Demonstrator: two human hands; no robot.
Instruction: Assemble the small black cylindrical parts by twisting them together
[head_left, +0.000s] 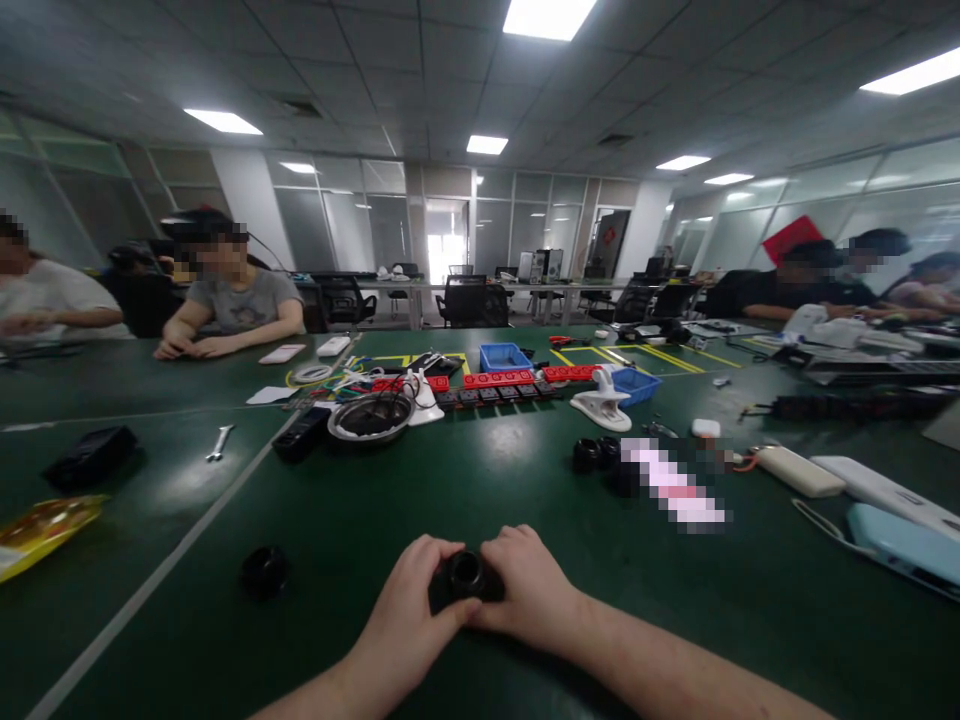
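Close to my side of the green table [330,520], both hands grip a black part with a round hollow top [467,570]. My left hand [409,605] closes on it from the left, thumb along the near side. From the right, my right hand [532,590] is wrapped round it, thumb near the left one. The fingers cover much of the part, so its full shape is hidden. A similar black round piece [264,572] lies to the left of my left hand. More black round pieces [587,455] stand farther off to the right.
A round metal dish [373,425], a red strip [499,379], a white clip stand [602,405] and blue bins [504,357] line the table's middle. A wrench [220,443] and yellow packet [52,530] lie left, a light-blue case [900,545] right. Other people sit around.
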